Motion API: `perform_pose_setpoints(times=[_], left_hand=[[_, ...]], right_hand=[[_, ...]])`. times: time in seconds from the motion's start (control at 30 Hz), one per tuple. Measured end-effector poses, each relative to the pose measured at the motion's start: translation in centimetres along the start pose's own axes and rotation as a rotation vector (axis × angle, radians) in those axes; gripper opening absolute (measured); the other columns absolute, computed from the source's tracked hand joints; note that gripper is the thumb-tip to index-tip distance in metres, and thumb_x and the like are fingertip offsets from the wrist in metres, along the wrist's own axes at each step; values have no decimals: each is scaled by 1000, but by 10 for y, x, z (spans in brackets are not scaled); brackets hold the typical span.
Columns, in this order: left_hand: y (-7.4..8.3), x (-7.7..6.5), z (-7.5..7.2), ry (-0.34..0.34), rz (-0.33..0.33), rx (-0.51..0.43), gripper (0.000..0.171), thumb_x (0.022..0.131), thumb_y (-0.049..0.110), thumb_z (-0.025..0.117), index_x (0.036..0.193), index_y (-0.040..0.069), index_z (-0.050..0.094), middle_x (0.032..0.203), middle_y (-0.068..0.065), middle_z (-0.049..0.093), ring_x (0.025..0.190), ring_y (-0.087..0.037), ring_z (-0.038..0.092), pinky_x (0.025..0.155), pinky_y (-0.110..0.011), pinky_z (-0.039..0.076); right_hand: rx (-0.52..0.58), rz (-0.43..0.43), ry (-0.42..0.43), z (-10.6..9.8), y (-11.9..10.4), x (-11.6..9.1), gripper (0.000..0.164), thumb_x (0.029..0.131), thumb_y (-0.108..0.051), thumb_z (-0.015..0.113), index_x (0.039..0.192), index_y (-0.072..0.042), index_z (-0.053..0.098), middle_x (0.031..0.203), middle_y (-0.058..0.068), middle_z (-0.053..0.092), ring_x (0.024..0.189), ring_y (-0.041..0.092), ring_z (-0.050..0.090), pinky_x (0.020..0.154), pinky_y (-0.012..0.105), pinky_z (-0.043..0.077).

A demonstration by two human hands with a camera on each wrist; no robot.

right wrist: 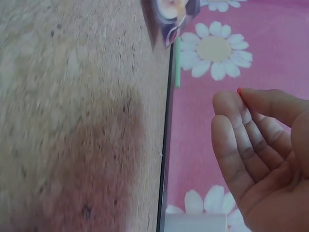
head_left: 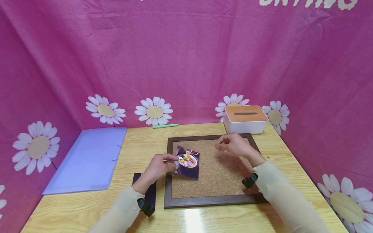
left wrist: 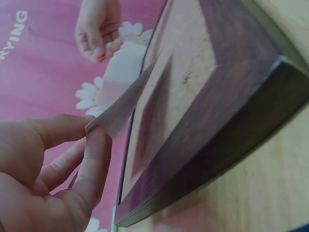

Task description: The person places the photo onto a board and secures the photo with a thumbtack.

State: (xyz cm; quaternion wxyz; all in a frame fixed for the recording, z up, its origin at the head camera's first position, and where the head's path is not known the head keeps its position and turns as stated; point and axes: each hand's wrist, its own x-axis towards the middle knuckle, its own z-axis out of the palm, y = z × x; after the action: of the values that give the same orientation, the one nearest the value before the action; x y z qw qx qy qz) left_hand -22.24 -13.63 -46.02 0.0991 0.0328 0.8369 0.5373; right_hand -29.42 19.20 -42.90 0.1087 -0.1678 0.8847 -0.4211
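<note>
My left hand (head_left: pixel 161 166) pinches the left edge of a photo print (head_left: pixel 187 161) between thumb and fingers. The print shows a bowl of ramen on a dark ground. It leans over the left part of a cork board (head_left: pixel 214 181) in a dark brown frame; in the left wrist view the photo (left wrist: pixel 126 104) slants up from the board. Above the board's upper right, my right hand (head_left: pixel 235 145) pinches what looks like a small red pushpin (right wrist: pixel 240 90) between thumb and fingertips. Most of that red piece is hidden by the fingers.
A white tissue box (head_left: pixel 247 127) with a wooden lid stands behind the board at right. A green pen-like stick (head_left: pixel 165 126) lies at the table's back edge. At left lies a pale blue plastic folder (head_left: pixel 87 158). A black flat item (head_left: pixel 151 194) lies under the left wrist.
</note>
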Motion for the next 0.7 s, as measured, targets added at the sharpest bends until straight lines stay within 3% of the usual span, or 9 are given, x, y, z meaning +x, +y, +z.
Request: perform_pose_setpoints(times=[0.3,0.47,0.7], left_hand=[[0,1,15,-29,57,75,33,81,2,77,114,2,72,92,-10,71,71,-10,62,61,-22,51],[0,3,20,-48,44,72,36,80,-1,77,115,-1,69,91,-12,69,65,-11,63,58,-27,55],[1,3,24,-62,49,138,38,79,0,80,115,-3,68,86,-10,67,58,-12,64,55,-28,57]], right_hand=[[28,6,-60,20,-9,17,9,93,-8,65,95,-5,72,86,11,74,75,20,70,68,37,59],[84,30,-114,35,-14,28,9,94,-4,63,94,-1,71,87,12,75,75,20,72,71,39,61],[13,53,-188,55,-17,43,10,95,-5,62,94,-2,72,86,9,73,73,15,68,68,31,60]])
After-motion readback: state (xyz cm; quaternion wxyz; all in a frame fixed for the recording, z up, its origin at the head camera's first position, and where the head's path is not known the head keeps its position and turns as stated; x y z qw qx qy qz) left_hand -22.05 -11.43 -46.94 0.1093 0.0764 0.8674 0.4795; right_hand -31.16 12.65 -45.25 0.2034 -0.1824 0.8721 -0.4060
